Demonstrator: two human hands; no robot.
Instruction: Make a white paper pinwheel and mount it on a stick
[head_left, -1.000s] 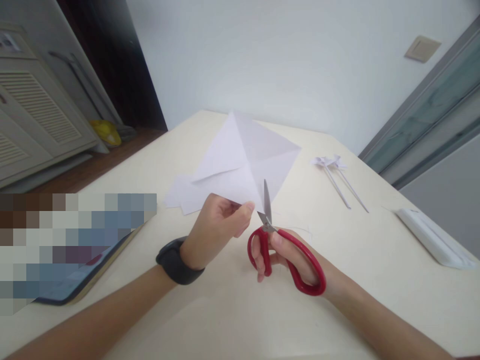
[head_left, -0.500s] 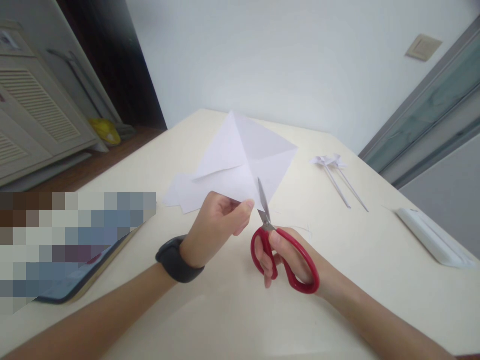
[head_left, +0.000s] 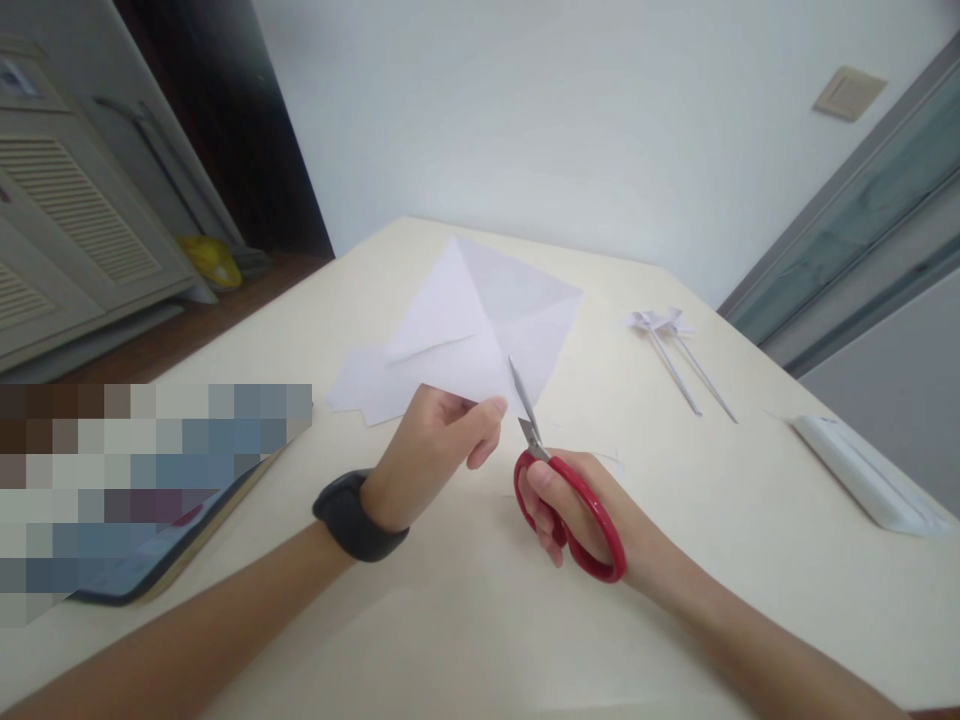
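Note:
A creased white sheet of paper point(head_left: 457, 310), with a slit on its left side, is pinched at its near corner by my left hand point(head_left: 450, 430). My right hand point(head_left: 574, 500) has its fingers through the handles of red-handled scissors point(head_left: 592, 520). The blades lie across the near corner of the sheet, just right of my left thumb, one above the paper. Under the sheet's left side, more white paper point(head_left: 352, 378) rests on the table. Thin paper scraps point(head_left: 611, 460) lie behind my right hand.
Two paper pinwheels on sticks point(head_left: 667, 345) lie at the right of the cream table point(head_left: 420, 620). Farther right is a pale, flat packet point(head_left: 862, 475). A tablet-like device point(head_left: 165, 550), partly pixelated, stands at the left. The wall point(head_left: 525, 120) rises behind the table.
The scissor handles have moved closer together, and the blades have narrowed on the paper's corner. The sheet's far tip has shifted slightly left and toward me.

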